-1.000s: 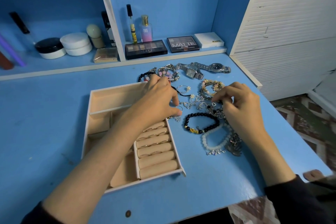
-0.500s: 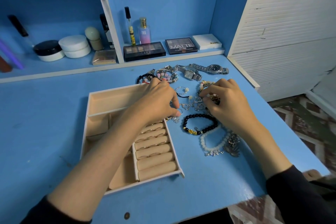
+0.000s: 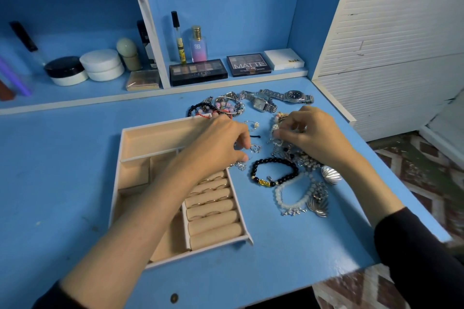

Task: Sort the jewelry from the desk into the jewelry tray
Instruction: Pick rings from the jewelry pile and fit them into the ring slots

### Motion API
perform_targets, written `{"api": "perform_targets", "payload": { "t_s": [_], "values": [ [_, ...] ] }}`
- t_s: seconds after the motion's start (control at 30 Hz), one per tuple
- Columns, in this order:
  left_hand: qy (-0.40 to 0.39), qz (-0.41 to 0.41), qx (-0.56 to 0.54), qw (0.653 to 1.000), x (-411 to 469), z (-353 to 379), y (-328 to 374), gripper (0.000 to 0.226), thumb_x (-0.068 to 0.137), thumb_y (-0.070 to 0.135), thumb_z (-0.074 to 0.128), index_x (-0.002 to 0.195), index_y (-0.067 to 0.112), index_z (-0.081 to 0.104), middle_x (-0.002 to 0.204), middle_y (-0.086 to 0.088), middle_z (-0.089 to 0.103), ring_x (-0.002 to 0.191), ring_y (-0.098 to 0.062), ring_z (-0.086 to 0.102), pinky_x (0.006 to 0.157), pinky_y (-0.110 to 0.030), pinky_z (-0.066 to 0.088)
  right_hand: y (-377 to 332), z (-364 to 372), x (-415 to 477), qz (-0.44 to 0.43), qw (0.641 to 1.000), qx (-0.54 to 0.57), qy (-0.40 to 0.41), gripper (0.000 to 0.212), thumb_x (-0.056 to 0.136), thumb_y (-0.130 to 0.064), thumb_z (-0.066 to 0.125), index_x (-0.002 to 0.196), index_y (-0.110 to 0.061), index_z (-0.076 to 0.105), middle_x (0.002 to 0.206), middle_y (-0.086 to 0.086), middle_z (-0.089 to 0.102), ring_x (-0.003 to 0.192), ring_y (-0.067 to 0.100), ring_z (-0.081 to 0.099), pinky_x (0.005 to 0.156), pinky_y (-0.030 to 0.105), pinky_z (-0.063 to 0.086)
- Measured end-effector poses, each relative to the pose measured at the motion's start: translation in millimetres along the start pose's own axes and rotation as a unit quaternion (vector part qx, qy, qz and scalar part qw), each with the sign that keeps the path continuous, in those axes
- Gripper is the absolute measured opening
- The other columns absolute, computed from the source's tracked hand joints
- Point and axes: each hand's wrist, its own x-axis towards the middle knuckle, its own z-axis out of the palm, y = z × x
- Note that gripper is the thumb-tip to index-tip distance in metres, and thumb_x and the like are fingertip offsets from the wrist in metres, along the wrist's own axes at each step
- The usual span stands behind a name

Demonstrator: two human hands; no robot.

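The beige jewelry tray (image 3: pixel 125 148) lies on the blue desk, with several rings tucked into its ring rolls (image 3: pixel 213 211). My left hand (image 3: pixel 218 143) reaches across the tray's right edge, and its curled fingertips pinch a small silver piece (image 3: pixel 251 155) from the loose pile. My right hand (image 3: pixel 313 133) pinches a pale beaded bracelet (image 3: pixel 275 128) at the back of the pile. In front lie a black bead bracelet (image 3: pixel 273 173) and a white bead bracelet (image 3: pixel 288 195). Behind the hands are two silver watches (image 3: pixel 291 95) and colourful bracelets (image 3: pixel 226 105).
A silver shell-shaped piece (image 3: pixel 331 175) and tangled chains lie under my right wrist. Eyeshadow palettes (image 3: pixel 198 71), bottles (image 3: pixel 198 45) and cream jars (image 3: pixel 103 65) stand on the low shelf behind. A white slatted panel (image 3: pixel 391 57) bounds the desk's right side.
My right hand has moved left and further back onto the pale beaded bracelet and pinched it. My left hand has stayed over the small silver pieces at the tray's right edge.
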Motion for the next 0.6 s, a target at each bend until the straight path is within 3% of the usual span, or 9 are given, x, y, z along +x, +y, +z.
{"api": "perform_targets", "payload": {
  "t_s": [0.1,0.2,0.37,0.5,0.6],
  "values": [
    [0.006,-0.001,-0.03,1.0,-2.7,1.6,1.7,0.018,0.074,0.025,0.075,0.078,0.027,0.058,0.08,0.012,0.063,0.083,-0.007,0.053,0.082,-0.026,0.035,4.8,-5.9,-4.3,0.041,0.995,0.08,0.045,0.015,0.079,-0.03,0.072,0.07,-0.02,0.064,0.07,0.003,0.061,0.06,0.012,0.049,0.052,0.015,0.035],
    [0.014,-0.005,-0.045,0.999,-3.7,4.0,0.9,0.019,0.073,0.022,0.076,0.073,0.027,0.057,0.075,0.013,0.062,0.078,-0.005,0.056,0.078,-0.022,0.034,11.6,-7.6,-8.1,0.071,0.991,0.088,0.068,0.018,0.081,-0.031,0.07,0.071,-0.017,0.065,0.06,-0.003,0.055,0.052,0.01,0.045,0.047,0.014,0.033],
    [0.03,-0.001,-0.059,0.998,-5.2,5.5,0.4,0.016,0.075,0.017,0.075,0.076,0.023,0.061,0.069,0.011,0.065,0.072,-0.004,0.06,0.084,-0.023,0.041,14.4,-8.4,-16.2,0.047,0.996,0.004,0.071,0.011,0.082,-0.028,0.069,0.083,-0.017,0.071,0.069,-0.002,0.057,0.064,0.009,0.05,0.057,0.022,0.035],
    [0.051,-0.006,-0.065,0.997,-6.3,6.7,2.6,0.005,0.08,0.018,0.071,0.081,0.02,0.066,0.075,0.009,0.066,0.073,-0.005,0.061,0.072,-0.019,0.046,14.3,-9.0,-23.7,0.012,0.997,-0.039,0.063,0.006,0.083,-0.017,0.067,0.087,-0.02,0.071,0.078,0.0,0.059,0.078,0.018,0.053,0.067,0.029,0.039],
    [0.06,-0.006,-0.09,0.994,-7.7,4.9,7.4,0.002,0.082,0.02,0.067,0.081,0.022,0.068,0.077,0.01,0.066,0.077,-0.003,0.06,0.071,-0.02,0.045,17.3,-9.5,-27.1,0.001,0.996,-0.078,0.049,0.009,0.082,-0.014,0.068,0.087,-0.02,0.071,0.08,-0.002,0.056,0.08,0.018,0.049,0.066,0.03,0.038]
  ]
}}
